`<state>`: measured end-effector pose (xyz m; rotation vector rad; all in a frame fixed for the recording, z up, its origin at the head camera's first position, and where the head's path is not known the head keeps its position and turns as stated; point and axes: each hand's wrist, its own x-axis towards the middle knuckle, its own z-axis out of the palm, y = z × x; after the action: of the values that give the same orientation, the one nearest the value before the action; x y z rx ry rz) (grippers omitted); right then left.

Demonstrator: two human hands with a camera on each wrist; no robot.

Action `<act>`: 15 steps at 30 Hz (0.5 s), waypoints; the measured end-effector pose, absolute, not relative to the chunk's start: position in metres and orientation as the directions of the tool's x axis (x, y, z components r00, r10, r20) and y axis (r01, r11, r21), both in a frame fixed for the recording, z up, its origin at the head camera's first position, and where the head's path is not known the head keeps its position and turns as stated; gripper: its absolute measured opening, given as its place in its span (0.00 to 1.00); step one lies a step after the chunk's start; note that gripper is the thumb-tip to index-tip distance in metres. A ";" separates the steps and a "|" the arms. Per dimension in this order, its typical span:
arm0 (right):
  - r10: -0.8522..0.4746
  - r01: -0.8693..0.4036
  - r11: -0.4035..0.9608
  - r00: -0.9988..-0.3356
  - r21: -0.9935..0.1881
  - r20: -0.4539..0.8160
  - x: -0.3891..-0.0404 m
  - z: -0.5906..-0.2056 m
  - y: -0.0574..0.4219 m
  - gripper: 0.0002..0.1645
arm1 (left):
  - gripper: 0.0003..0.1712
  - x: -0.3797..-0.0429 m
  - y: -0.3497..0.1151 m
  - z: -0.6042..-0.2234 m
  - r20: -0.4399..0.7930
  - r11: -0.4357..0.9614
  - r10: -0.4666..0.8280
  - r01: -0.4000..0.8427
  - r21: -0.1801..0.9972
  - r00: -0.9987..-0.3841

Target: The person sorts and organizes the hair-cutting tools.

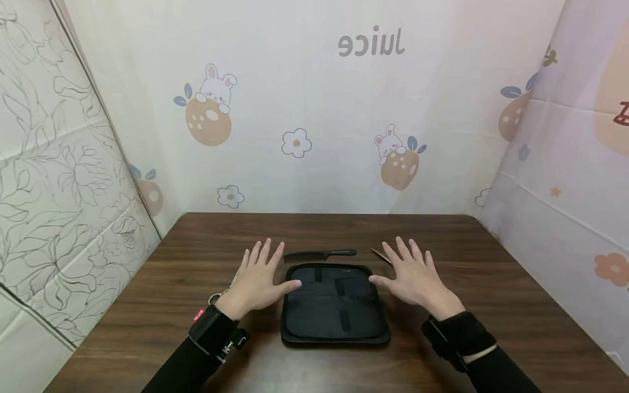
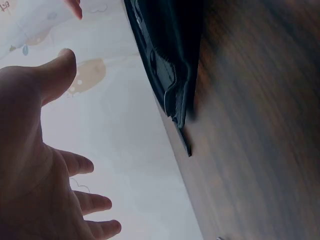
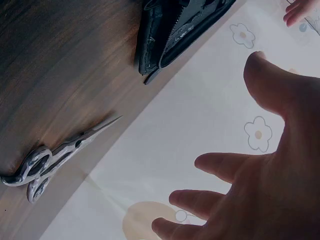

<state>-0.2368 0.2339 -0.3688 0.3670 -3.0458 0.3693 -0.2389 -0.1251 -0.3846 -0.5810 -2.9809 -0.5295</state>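
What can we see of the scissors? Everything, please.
The scissors are slim, shiny and silver, apparently metal, with two finger loops and narrow blades tapering to a point. The blades look closed or nearly so. They lie on the wood-look table, tip pointing away from the person and to the left. In the head view the right hand hides all but the tip end; the right wrist view shows their loops and blades, with the fingers clear of them.

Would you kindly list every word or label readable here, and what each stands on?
"Juice", mirror-reversed, on the back cloth.
Red tag on the left wristband: lettering too small to read.
Comb handle: faint print, too small to read.
Right cloth: red marking, cut off at the edge, unreadable.
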 end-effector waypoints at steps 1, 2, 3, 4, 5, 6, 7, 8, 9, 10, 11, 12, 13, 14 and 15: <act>-0.229 -0.240 0.943 -0.970 -0.228 0.078 -0.237 -0.369 0.234 0.57 | 0.55 -0.239 -0.124 -0.385 0.113 0.869 0.364 0.381 0.317 -0.924; -0.229 -0.240 0.944 -0.970 -0.227 0.076 -0.237 -0.370 0.234 0.57 | 0.55 -0.238 -0.123 -0.386 0.106 0.867 0.373 0.387 0.314 -0.922; -0.229 -0.240 0.945 -0.971 -0.224 0.074 -0.238 -0.370 0.234 0.56 | 0.55 -0.238 -0.122 -0.386 0.101 0.864 0.381 0.393 0.315 -0.919; -0.228 -0.239 0.945 -0.971 -0.223 0.072 -0.238 -0.371 0.235 0.56 | 0.54 -0.238 -0.121 -0.387 0.099 0.859 0.391 0.401 0.319 -0.915; -0.227 -0.238 0.946 -0.971 -0.221 0.072 -0.238 -0.371 0.235 0.56 | 0.54 -0.238 -0.120 -0.388 0.100 0.853 0.400 0.410 0.322 -0.911; -0.225 -0.236 0.947 -0.972 -0.218 0.073 -0.239 -0.371 0.235 0.56 | 0.54 -0.239 -0.119 -0.388 0.098 0.850 0.406 0.415 0.324 -0.909; -0.223 -0.234 0.948 -0.972 -0.216 0.073 -0.240 -0.371 0.235 0.55 | 0.54 -0.239 -0.118 -0.389 0.096 0.847 0.411 0.418 0.328 -0.907; -0.222 -0.233 0.949 -0.972 -0.214 0.073 -0.240 -0.371 0.236 0.55 | 0.54 -0.240 -0.117 -0.389 0.095 0.843 0.416 0.423 0.333 -0.904; -0.222 -0.232 0.949 -0.972 -0.212 0.073 -0.241 -0.372 0.236 0.55 | 0.54 -0.241 -0.116 -0.390 0.095 0.840 0.423 0.429 0.333 -0.901; -0.222 -0.232 0.950 -0.972 -0.211 0.073 -0.242 -0.372 0.236 0.54 | 0.54 -0.241 -0.115 -0.390 0.094 0.836 0.431 0.436 0.332 -0.897; -0.222 -0.232 0.950 -0.972 -0.206 0.074 -0.242 -0.371 0.236 0.54 | 0.53 -0.241 -0.114 -0.391 0.093 0.831 0.440 0.445 0.335 -0.893; -0.223 -0.233 0.951 -0.972 -0.203 0.074 -0.243 -0.371 0.236 0.54 | 0.53 -0.242 -0.113 -0.391 0.091 0.824 0.450 0.453 0.340 -0.888; -0.224 -0.234 0.951 -0.972 -0.202 0.073 -0.244 -0.371 0.237 0.54 | 0.53 -0.242 -0.112 -0.392 0.084 0.819 0.461 0.460 0.343 -0.883; -0.224 -0.234 0.952 -0.972 -0.199 0.073 -0.244 -0.371 0.237 0.53 | 0.53 -0.242 -0.111 -0.392 0.075 0.815 0.472 0.467 0.344 -0.879; -0.224 -0.235 0.952 -0.972 -0.196 0.073 -0.245 -0.371 0.237 0.53 | 0.53 -0.242 -0.109 -0.392 0.067 0.810 0.482 0.474 0.347 -0.874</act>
<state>-0.2451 0.2371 -0.3715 0.3593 -3.0544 0.3164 -0.2422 -0.1094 -0.3923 -0.7951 -3.0109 -0.5674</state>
